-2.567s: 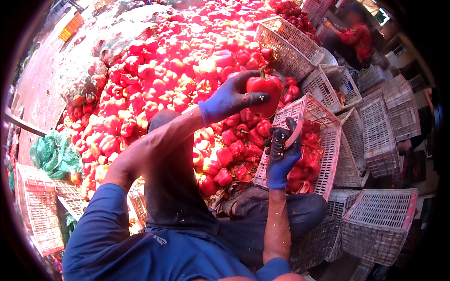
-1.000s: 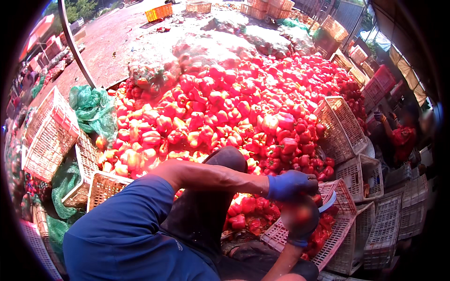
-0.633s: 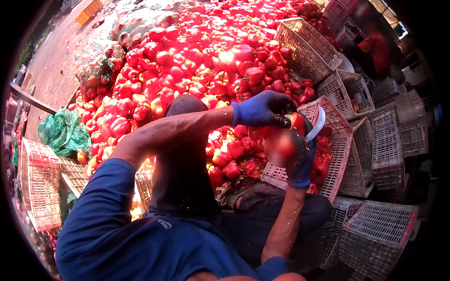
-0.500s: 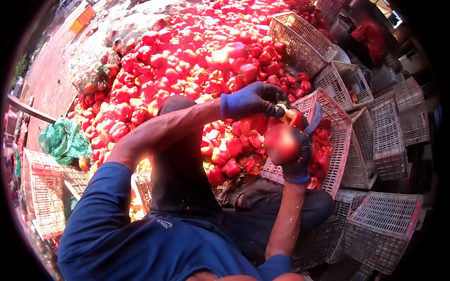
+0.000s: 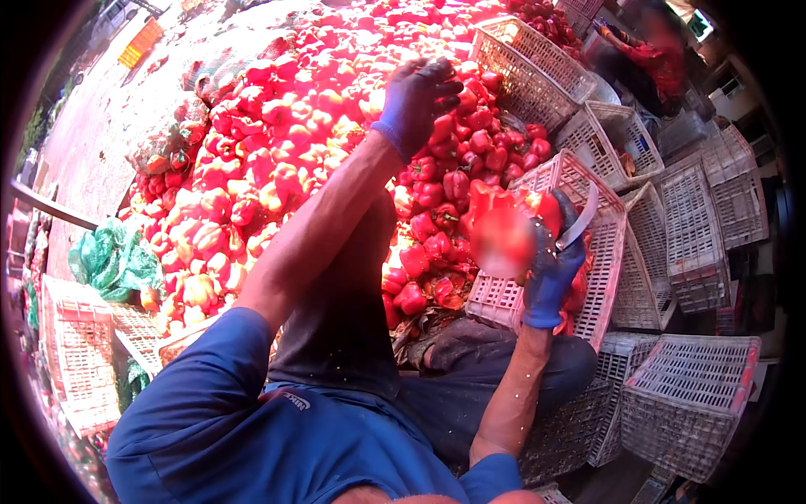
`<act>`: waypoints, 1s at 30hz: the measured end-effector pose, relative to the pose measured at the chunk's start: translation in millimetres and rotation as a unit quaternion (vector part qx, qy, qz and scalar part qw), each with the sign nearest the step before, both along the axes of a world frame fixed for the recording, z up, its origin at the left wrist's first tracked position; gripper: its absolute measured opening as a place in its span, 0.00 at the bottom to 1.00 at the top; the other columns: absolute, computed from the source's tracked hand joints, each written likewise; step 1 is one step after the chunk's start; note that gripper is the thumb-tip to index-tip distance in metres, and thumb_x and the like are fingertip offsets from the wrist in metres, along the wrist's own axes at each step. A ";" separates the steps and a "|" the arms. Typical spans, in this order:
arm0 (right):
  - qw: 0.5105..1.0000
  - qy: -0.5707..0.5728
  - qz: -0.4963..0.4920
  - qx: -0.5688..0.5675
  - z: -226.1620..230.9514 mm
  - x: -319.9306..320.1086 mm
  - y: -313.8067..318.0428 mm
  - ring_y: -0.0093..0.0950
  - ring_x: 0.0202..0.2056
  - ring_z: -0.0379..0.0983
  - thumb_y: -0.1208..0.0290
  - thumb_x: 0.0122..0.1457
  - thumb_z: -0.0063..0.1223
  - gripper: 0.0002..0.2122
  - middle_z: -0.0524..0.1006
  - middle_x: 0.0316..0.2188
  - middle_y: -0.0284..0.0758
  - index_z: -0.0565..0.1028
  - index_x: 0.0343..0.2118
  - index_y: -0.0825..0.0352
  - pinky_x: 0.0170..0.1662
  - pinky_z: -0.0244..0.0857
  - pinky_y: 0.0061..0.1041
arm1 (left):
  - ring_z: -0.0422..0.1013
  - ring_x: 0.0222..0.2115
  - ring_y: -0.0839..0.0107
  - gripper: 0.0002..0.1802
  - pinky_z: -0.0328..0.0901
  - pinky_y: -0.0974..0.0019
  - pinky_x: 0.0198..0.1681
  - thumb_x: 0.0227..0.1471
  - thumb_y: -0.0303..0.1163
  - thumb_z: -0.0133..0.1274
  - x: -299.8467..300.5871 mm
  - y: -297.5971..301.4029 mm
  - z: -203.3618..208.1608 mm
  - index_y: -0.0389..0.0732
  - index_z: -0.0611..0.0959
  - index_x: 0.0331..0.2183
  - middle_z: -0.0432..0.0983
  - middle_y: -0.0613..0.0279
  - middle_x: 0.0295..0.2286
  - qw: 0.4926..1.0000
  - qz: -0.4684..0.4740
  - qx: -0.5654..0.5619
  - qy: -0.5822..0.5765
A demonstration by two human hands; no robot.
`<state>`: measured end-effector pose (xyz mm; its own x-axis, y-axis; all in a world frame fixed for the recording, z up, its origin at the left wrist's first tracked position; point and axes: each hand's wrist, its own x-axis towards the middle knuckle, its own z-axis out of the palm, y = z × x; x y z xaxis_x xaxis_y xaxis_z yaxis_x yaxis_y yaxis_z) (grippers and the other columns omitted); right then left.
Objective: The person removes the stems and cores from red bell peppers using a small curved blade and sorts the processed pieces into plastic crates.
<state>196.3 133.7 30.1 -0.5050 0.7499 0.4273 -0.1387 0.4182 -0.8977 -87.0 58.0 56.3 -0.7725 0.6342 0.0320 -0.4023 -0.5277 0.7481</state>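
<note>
My left hand (image 5: pixel 417 105), in a blue and dark work glove, is stretched out over a big heap of red bell peppers (image 5: pixel 277 168). Its fingers are extended, and I see nothing held in them. My right hand (image 5: pixel 554 269), gloved alike, is closed around a knife with a curved blade (image 5: pixel 581 218) that points up and away. Against that hand's fingers rests a red bell pepper (image 5: pixel 502 244), partly blurred, with more red pepper flesh just beyond it. Beneath the right hand stands a pinkish plastic crate (image 5: pixel 615 294) with red peppers inside.
Empty-looking slotted crates (image 5: pixel 688 395) are stacked along the right. Another crate (image 5: pixel 533 76) lies at the heap's far edge, and a person in red (image 5: pixel 659 63) sits beyond. At left are a green net (image 5: pixel 116 259), a white crate (image 5: pixel 80 353) and filled mesh sacks (image 5: pixel 172 139).
My left hand has left the pepper at my right hand and moved up and left over the heap. The right hand, with knife and pepper, has shifted slightly, and the blade is tilted differently.
</note>
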 end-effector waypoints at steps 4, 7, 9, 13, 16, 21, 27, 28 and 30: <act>0.939 -0.139 -0.215 0.229 9.9 64.7 55.5 0.39 0.52 0.76 0.69 0.62 0.64 0.24 0.78 0.55 0.46 0.73 0.59 0.74 0.57 0.69 0.35 | 0.80 0.37 0.68 0.14 0.75 0.63 0.40 0.60 0.32 0.61 5.9 -89.3 -12.7 0.41 0.80 0.46 0.82 0.61 0.38 0.995 0.030 -0.024 0.095; 0.814 -0.312 -0.363 0.330 10.0 125.5 91.0 0.38 0.47 0.79 0.57 0.64 0.63 0.29 0.79 0.51 0.47 0.72 0.61 0.72 0.50 0.71 0.33 | 0.79 0.36 0.72 0.20 0.75 0.66 0.40 0.54 0.29 0.67 0.1 -203.5 -32.6 0.38 0.80 0.47 0.81 0.62 0.37 0.965 0.047 -0.180 0.187; 0.779 -0.291 -0.366 0.417 -10.1 173.2 137.3 0.34 0.31 0.78 0.60 0.64 0.63 0.25 0.83 0.34 0.40 0.75 0.57 0.74 0.35 0.74 0.32 | 0.76 0.33 0.76 0.19 0.73 0.70 0.38 0.52 0.28 0.68 -3.5 -309.0 -52.3 0.38 0.80 0.45 0.79 0.65 0.35 0.920 0.034 -0.340 0.192; 0.870 -0.298 -0.333 0.209 -22.8 142.9 133.3 0.32 0.32 0.79 0.62 0.65 0.61 0.23 0.83 0.38 0.41 0.75 0.57 0.73 0.33 0.73 0.30 | 0.68 0.25 0.77 0.16 0.65 0.68 0.32 0.43 0.31 0.69 42.7 -537.5 -58.1 0.40 0.82 0.36 0.69 0.72 0.22 0.657 -0.278 -0.669 0.207; 0.888 -0.290 -0.314 0.168 -23.9 120.6 125.5 0.31 0.31 0.79 0.63 0.66 0.60 0.22 0.83 0.39 0.41 0.75 0.57 0.73 0.32 0.73 0.29 | 0.75 0.30 0.73 0.24 0.69 0.66 0.38 0.44 0.35 0.71 60.7 -579.9 -72.5 0.41 0.85 0.45 0.79 0.68 0.29 0.445 -0.494 -0.686 0.296; 0.899 -0.296 -0.282 0.159 -21.0 90.7 108.7 0.30 0.30 0.79 0.64 0.66 0.59 0.21 0.83 0.41 0.40 0.76 0.57 0.73 0.31 0.72 0.27 | 0.78 0.44 0.74 0.28 0.73 0.67 0.49 0.53 0.30 0.65 4.0 -465.1 -135.8 0.35 0.79 0.55 0.83 0.59 0.43 0.807 -0.094 -0.578 0.077; 0.905 -0.308 -0.254 0.144 -20.5 81.6 108.9 0.28 0.30 0.78 0.66 0.67 0.57 0.19 0.82 0.43 0.40 0.76 0.56 0.72 0.29 0.71 0.25 | 0.69 0.58 0.43 0.62 0.66 0.46 0.61 0.36 0.48 0.75 -81.6 -345.8 -323.8 0.43 0.62 0.68 0.69 0.37 0.58 0.618 -0.055 -0.695 0.364; 0.904 -0.311 -0.257 0.144 -19.4 85.5 108.4 0.27 0.30 0.78 0.66 0.67 0.57 0.19 0.82 0.43 0.40 0.77 0.56 0.72 0.28 0.71 0.24 | 0.68 0.58 0.37 0.66 0.66 0.43 0.61 0.34 0.47 0.77 -82.5 -317.5 -331.0 0.50 0.58 0.70 0.64 0.39 0.62 0.579 -0.098 -0.734 0.341; 0.905 -0.316 -0.250 0.136 -21.3 84.9 104.4 0.27 0.29 0.78 0.67 0.67 0.57 0.19 0.82 0.44 0.40 0.77 0.56 0.72 0.28 0.70 0.23 | 0.66 0.59 0.34 0.70 0.67 0.40 0.59 0.30 0.47 0.80 -87.5 -288.4 -346.4 0.56 0.57 0.70 0.59 0.39 0.64 0.505 -0.130 -0.781 0.342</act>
